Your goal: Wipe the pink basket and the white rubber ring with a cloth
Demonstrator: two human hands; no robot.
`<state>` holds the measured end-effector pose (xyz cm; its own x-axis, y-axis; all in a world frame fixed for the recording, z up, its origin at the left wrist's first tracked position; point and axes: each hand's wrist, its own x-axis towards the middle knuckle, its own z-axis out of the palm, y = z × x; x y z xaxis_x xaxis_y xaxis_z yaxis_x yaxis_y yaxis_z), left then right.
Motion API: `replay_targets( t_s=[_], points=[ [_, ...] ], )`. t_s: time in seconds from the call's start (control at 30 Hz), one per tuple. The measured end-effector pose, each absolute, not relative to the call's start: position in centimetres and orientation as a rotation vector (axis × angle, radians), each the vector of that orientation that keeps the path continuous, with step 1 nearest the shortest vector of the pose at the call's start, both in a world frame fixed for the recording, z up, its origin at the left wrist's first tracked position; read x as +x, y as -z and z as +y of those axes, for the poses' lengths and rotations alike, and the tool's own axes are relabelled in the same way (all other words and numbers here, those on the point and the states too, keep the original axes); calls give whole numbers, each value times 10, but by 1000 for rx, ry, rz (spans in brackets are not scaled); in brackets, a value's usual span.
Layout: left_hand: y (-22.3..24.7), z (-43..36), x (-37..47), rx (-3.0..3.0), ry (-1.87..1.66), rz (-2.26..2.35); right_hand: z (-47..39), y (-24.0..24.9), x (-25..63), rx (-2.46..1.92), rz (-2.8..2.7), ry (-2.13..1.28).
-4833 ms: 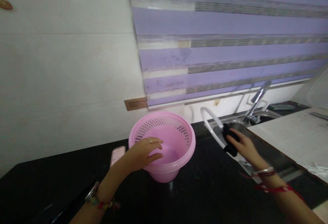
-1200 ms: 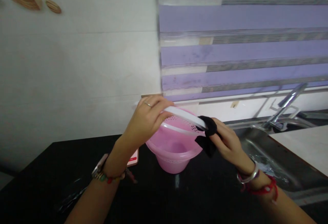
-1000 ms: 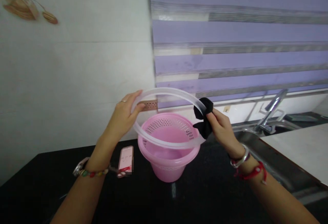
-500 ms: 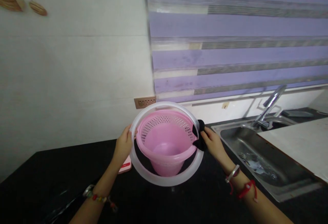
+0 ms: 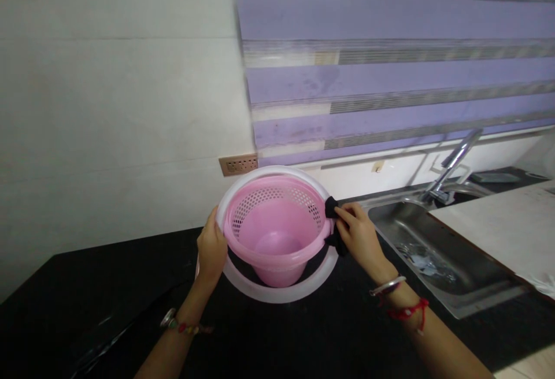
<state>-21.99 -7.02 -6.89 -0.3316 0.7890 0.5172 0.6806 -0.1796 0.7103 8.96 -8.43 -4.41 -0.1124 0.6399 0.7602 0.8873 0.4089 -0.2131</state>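
Observation:
A pink plastic basket with a band of holes below its rim stands upright over the dark counter, and nothing shows inside it. Around it sits a wide, translucent white ring; whether the two are joined I cannot tell. My left hand is closed on the ring's left side, close to the basket's rim, with its fingertips hidden. At the right side, my right hand pinches a piece of black cloth lying over the ring and touching the basket's rim.
A steel sink with a chrome faucet lies to the right, partly covered by a white board. Clear plastic sits in the sink. Behind are a wall socket and a purple striped blind. Black plastic lies at lower left.
The view has shifted slightly. My left hand has turned further around the ring's edge, and the basket sits closer to the ring's left and back. My right hand still pinches the black cloth.

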Motion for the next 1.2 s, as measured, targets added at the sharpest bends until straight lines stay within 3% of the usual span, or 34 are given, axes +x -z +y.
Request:
replay_targets(
  t_s=[0.27, 0.5, 0.63, 0.9, 1.07, 1.2],
  points=[
    [104, -142, -236, 1830, -1314, 1845, -151, 89, 100, -1483, -1791, 46],
    [158, -203, -254, 1680, -1318, 1943, -210, 127, 80, -1449, -1765, 146],
    [175, -218, -280, 1638, -1301, 2018, -213, 147, 60, -1338, -1903, 19],
    [184, -179, -278, 1799, -1236, 1867, -178, 171, 46, -1413, -1777, -139],
    [171, -130, -265, 1906, -1175, 1703, -172, 155, 67, -1490, -1626, -355],
    [152, -87, -276, 1955, -1163, 1585, -136, 125, 91, -1418, -1073, -553]
  ],
)
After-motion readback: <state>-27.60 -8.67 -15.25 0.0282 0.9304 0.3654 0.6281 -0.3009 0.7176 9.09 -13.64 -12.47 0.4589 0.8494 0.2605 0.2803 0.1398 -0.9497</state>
